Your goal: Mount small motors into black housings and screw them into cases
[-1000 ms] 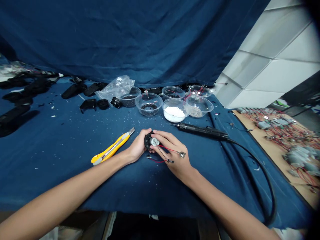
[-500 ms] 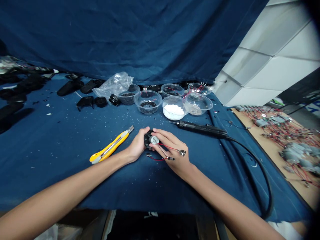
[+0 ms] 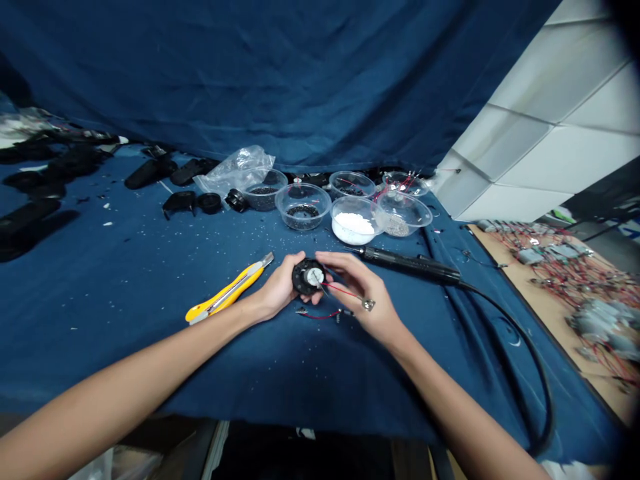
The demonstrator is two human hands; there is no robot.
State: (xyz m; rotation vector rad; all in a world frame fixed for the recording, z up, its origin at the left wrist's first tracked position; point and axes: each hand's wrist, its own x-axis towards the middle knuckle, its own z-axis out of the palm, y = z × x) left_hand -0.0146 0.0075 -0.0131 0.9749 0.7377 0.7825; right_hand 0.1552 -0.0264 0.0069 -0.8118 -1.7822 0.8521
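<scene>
My left hand [image 3: 281,288] is closed around a black round plastic housing [image 3: 300,279], gripping its left side and underside. A small silvery motor [image 3: 315,277] sits in the housing with its end facing up. From the motor, thin red and dark wires [image 3: 345,289] run right to a small metal contact [image 3: 369,305]. My right hand [image 3: 367,293] is just right of the housing, its fingers apart and loosely curved; the wires pass in front of it. Below hangs another red wire [image 3: 320,317] with small metal ends, including a spring-like piece [image 3: 339,317].
A yellow utility knife [image 3: 227,293] lies left of my hands. Right of them is a black corded electric screwdriver [image 3: 410,263]. Clear bowls [image 3: 303,197] of screws, white grease-like stuff and small parts stand behind. Wired motors cover a board [image 3: 583,360] at right; black casings [image 3: 45,173] lie far left.
My right hand has loosened from the motor and drawn slightly right, its fingers spreading. My left hand keeps the housing, now more visible. The whole view has shifted slightly.
</scene>
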